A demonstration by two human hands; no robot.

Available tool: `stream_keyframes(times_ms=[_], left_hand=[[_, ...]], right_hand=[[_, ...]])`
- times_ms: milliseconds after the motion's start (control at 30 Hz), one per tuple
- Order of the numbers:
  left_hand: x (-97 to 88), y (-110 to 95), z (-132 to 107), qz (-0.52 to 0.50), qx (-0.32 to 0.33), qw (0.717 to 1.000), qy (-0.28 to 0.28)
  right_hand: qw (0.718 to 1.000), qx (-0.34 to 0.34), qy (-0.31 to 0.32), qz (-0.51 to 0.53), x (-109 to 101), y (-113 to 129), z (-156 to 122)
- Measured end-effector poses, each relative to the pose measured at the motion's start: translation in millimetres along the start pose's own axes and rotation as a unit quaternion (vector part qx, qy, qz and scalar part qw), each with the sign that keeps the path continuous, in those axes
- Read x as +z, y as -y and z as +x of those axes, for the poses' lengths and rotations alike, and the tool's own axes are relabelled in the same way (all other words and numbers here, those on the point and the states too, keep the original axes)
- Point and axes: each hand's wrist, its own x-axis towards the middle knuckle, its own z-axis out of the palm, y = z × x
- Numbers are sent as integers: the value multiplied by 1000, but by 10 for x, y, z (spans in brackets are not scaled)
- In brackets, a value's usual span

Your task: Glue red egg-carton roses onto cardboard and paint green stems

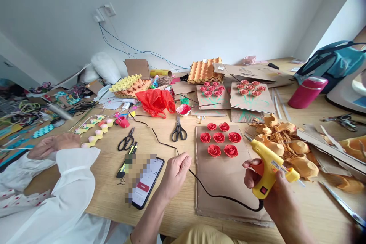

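Note:
My right hand (274, 187) is wrapped around a yellow hot glue gun (267, 166), its nozzle pointing up and left over the cardboard sheet's right edge. From its handle a black cord (217, 196) loops across to my left hand (176, 173), which is closed on it beside the cardboard. On the upper part of that brown cardboard sheet (220, 183) several red paper roses (219, 137) sit in a cluster. A phone (148, 183) lies left of my left hand, partly blurred out. Black-handled scissors (179, 131) lie beyond that hand.
Torn egg-carton pieces (286, 145) are heaped at right, near a pink bottle (307, 92). Two rose-covered cardboard pieces (251, 101) stand behind. A red plastic bag (156, 102), a paint dish (183, 110) and a utility knife (127, 160) lie leftward. Another person's hands (58, 144) work at left.

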Motion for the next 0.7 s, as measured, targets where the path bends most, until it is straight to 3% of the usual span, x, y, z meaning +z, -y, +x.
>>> stream_keyframes(times_ms=[200, 333, 467, 600, 700], left_hand=[[-64, 196, -177, 56, -76, 991, 91], [-59, 175, -253, 71, -111, 987, 92], [128, 55, -241, 0, -95, 993, 69], [407, -16, -203, -42, -95, 982, 156], [564, -22, -185, -51, -81, 979, 181]], right_hand=[[998, 57, 11, 23, -96, -167, -135], [996, 86, 26, 22, -55, -252, -157], [994, 98, 44, 28, 33, -319, -150], [993, 101, 58, 20, 72, -392, -143], [993, 105, 58, -17, 52, -458, -163]])
